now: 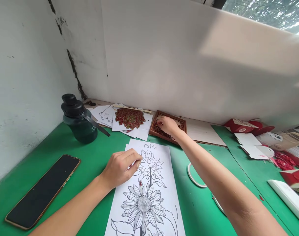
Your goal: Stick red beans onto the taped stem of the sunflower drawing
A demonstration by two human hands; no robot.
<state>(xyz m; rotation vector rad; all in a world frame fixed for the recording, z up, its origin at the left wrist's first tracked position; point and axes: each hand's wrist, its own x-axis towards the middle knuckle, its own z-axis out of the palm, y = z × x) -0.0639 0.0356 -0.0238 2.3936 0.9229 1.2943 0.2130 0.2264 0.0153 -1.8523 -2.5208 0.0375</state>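
A sheet of paper (169,190) printed with sunflowers lies on the green table. A few small red beans (140,183) rest on it above the large flower. My left hand (122,167) is over the sheet's upper left, thumb and fingers pinched together; whatever they hold, if anything, is too small to make out. Farther off, my right hand (167,125) reaches into a wooden tray (186,125) of small dark red beans (161,131). Its fingertips are drawn together among the beans and partly hidden, so I cannot see what is between them.
A dark water bottle (81,121) and a phone (43,190) are on the left. Behind are papers and a bean-covered picture (129,118) against the wall. White tape rolls (196,177) lie beneath my right forearm. Red boxes (240,125) and a white box (287,200) sit right.
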